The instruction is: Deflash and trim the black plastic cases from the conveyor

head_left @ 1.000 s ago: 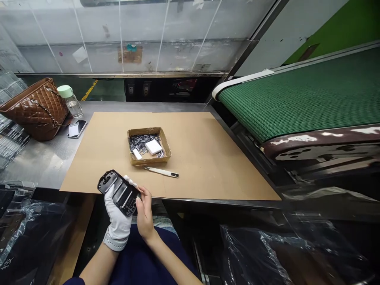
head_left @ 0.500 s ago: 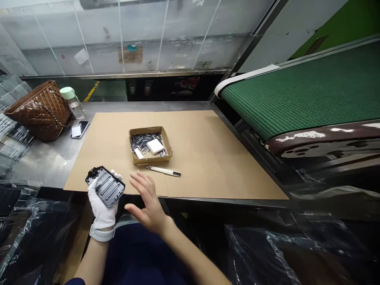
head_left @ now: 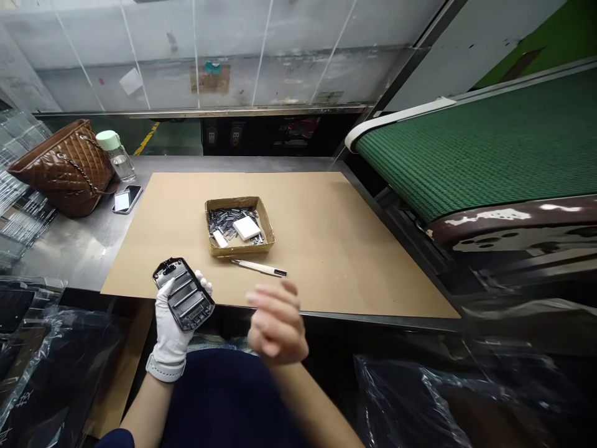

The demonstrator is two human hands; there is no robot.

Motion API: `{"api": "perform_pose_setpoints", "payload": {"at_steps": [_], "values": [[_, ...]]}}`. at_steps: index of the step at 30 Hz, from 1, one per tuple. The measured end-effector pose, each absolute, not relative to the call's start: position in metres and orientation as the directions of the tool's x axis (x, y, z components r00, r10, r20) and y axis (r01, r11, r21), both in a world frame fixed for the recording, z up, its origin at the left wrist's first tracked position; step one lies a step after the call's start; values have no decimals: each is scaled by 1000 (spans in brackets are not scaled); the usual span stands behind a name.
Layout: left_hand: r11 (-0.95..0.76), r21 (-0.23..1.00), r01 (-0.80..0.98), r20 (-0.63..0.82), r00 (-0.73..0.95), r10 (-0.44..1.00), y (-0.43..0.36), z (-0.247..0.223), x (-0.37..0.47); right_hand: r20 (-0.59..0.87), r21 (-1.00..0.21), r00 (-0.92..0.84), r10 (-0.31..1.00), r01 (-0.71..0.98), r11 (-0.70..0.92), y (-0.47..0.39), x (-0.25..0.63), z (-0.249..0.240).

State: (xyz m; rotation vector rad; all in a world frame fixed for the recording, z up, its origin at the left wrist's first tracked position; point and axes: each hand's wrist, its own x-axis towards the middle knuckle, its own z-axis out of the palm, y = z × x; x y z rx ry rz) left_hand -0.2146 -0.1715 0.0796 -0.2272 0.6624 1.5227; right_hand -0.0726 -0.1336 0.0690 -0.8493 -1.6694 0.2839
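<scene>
A black plastic housing [head_left: 186,295], with raised ribs across its open inner side, rests in my left hand [head_left: 171,330]. That hand wears a white glove, and its fingers wrap around the part's edges. My right hand [head_left: 278,323] is bare and blurred by motion, to the right of the housing and in front of the mat's near edge. Its fingers are curled in, and nothing shows in them. Beyond it a white pen-like tool [head_left: 259,267] with a dark end lies on the cardboard mat [head_left: 321,249]. A shallow cardboard box [head_left: 240,250] behind the tool holds many small dark pieces and two white blocks.
At the left stand a brown quilted bag [head_left: 69,168] and a bottle with a mint lid [head_left: 116,155], by a phone [head_left: 127,200]. A green conveyor belt [head_left: 485,149] rises on the right. Clear plastic wrapping [head_left: 433,398] covers dark things at lower right.
My right hand has moved right, away from the housing, and its spread fingers have curled in. My left hand has shifted right with the housing, which is turned a little. The view has shifted slightly.
</scene>
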Motion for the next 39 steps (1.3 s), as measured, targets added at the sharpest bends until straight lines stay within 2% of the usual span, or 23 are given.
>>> {"api": "perform_pose_setpoints", "payload": {"at_steps": [3, 5, 7, 12, 15, 21, 24, 27, 29, 32, 35, 39], "values": [[70, 239, -968, -485, -57, 873, -176, 77, -220, 663, -683, 101, 741, 485, 545, -87, -65, 79], [71, 250, -966, -438, -48, 898, -181, 72, -223, 536, -760, 106, 838, 492, 424, -66, -56, 71], [66, 265, -962, -399, -47, 916, -184, 63, -228, 421, -787, 47, 906, 515, 339, -60, -43, 48], [122, 243, -962, -367, 25, 930, -185, 44, -234, 294, -763, -35, 955, 593, 257, -72, -16, -19], [129, 243, -961, -340, 40, 940, -185, 42, -234, 273, -769, -42, 961, 590, 245, -78, -15, -33], [119, 246, -962, -365, 22, 931, -184, 50, -233, 268, -836, -16, 963, 493, 240, -89, -18, -6], [94, 269, -958, -379, -16, 925, -182, 57, -228, 205, -924, -39, 978, 321, 207, -105, -28, 15], [74, 301, -951, -393, -53, 918, -180, 63, -219, 128, -974, -173, 977, 164, 156, -130, -47, 37], [48, 331, -942, -396, -93, 913, -180, 67, -210, 139, -970, -285, 948, 152, 188, -147, -62, 49], [4, 358, -934, -383, -143, 913, -181, 72, -198, 230, -936, -389, 892, 162, 312, -166, -81, 61], [-41, 370, -928, -344, -178, 922, -183, 76, -190, 341, -880, -354, 871, 205, 429, -173, -90, 67], [-67, 404, -912, -270, -189, 944, -185, 79, -186, 422, -820, -294, 858, 279, 499, -172, -90, 72]]}}
